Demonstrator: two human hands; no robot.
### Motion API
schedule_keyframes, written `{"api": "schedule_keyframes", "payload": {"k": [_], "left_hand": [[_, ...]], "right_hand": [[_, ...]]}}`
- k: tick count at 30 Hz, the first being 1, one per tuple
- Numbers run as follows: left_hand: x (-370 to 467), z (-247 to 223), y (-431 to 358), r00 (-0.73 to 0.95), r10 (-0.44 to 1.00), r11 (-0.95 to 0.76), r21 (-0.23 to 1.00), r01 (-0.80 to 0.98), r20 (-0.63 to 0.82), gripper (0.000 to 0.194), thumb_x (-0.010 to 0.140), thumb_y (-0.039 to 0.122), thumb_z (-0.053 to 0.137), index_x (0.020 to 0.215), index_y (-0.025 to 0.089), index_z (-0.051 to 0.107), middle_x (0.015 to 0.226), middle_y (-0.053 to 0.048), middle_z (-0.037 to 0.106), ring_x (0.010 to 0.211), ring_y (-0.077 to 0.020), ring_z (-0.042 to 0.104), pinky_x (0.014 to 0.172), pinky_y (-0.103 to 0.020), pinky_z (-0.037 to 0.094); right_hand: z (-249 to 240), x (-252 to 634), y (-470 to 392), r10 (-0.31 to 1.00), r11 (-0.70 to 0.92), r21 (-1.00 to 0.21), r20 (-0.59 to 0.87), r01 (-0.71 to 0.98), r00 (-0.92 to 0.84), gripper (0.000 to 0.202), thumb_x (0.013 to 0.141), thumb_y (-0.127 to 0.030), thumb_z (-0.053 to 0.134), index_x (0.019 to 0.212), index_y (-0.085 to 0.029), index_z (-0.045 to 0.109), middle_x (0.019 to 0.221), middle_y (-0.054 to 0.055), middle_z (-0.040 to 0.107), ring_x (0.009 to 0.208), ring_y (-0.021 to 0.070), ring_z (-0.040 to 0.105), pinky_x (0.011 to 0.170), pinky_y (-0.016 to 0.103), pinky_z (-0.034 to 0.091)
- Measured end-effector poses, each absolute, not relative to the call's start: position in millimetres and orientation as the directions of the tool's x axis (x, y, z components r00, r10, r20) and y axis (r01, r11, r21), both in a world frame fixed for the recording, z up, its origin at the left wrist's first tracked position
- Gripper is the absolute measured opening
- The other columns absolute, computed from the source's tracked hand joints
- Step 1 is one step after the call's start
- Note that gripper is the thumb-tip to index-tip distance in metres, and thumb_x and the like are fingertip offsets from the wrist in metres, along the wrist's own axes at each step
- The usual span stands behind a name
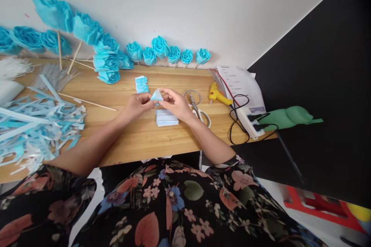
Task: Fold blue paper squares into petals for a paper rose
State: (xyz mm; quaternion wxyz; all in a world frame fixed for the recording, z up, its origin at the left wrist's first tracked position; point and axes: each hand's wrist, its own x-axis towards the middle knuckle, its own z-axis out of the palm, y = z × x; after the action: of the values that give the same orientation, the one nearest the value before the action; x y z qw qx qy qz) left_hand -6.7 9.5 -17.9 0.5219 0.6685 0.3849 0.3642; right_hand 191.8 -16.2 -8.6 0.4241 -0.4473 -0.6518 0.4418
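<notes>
A small folded blue-and-white piece (157, 95) is pinched between both hands above the wooden table. My left hand (138, 105) grips its left side, fingers closed on it. On its right side, the thumb and fingers of my right hand (176, 103) are closed on it too. Just below the hands lies a stack of pale folded strips (166, 119). Behind my left hand is a small pile of blue folded pieces (142, 84). Scissors (195, 105) with white handles lie right of my right hand.
Blue flowers on sticks (160, 47) line the wall. Blue-white strips (37, 123) heap at the left, near a thin stick (88, 101). On the right are a yellow glue gun (218, 93), black cables, a power strip (248, 122), papers (242, 85) and a green object (285, 117).
</notes>
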Motion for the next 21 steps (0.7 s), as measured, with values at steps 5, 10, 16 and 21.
{"api": "schedule_keyframes", "payload": {"k": [5,10,16,21], "left_hand": [[-6.2,-14.4,7.6,0.465,0.884,-0.126,0.981,0.146,0.044,0.037,0.079,0.05,0.072,0.069,0.017,0.061,0.057,0.002,0.056,0.051,-0.0085,0.044,0.05,-0.022,0.032],[-3.7,-7.9,2.6,0.528,0.849,-0.149,0.972,0.182,0.032,0.037,0.076,0.047,0.073,0.063,0.017,0.058,0.055,0.004,0.047,0.051,-0.0073,0.037,0.049,-0.022,0.026],[-4.5,-4.5,3.3,0.561,0.828,-0.082,0.991,0.104,0.01,0.035,0.075,0.046,0.075,0.066,0.017,0.059,0.053,0.004,0.051,0.049,-0.0071,0.042,0.048,-0.021,0.031],[-6.3,-9.1,6.4,0.553,0.832,0.02,0.999,0.049,-0.043,0.033,0.075,0.047,0.078,0.072,0.017,0.063,0.056,0.002,0.061,0.05,-0.0086,0.051,0.05,-0.02,0.041]], "right_hand": [[-4.4,192.1,-17.3,0.962,0.21,-0.96,0.169,0.184,-0.213,0.037,0.082,-0.044,0.071,0.112,-0.022,0.071,0.093,0.001,0.072,0.084,0.0144,0.065,0.083,0.03,0.053],[-0.7,191.9,-19.2,0.959,0.238,-0.937,0.187,0.255,-0.211,0.024,0.079,-0.038,0.074,0.093,-0.019,0.073,0.081,-0.001,0.069,0.073,0.0115,0.06,0.071,0.025,0.049],[0.4,191.0,-21.7,0.913,0.407,-0.844,0.36,0.35,-0.194,0.015,0.087,-0.034,0.069,0.089,-0.019,0.072,0.078,-0.001,0.068,0.073,0.012,0.061,0.073,0.026,0.049],[-2.0,193.6,-19.7,0.754,0.653,-0.616,0.587,0.441,-0.295,0.014,0.096,-0.025,0.06,0.094,-0.022,0.073,0.088,0.002,0.075,0.085,0.0149,0.067,0.083,0.031,0.052]]}}
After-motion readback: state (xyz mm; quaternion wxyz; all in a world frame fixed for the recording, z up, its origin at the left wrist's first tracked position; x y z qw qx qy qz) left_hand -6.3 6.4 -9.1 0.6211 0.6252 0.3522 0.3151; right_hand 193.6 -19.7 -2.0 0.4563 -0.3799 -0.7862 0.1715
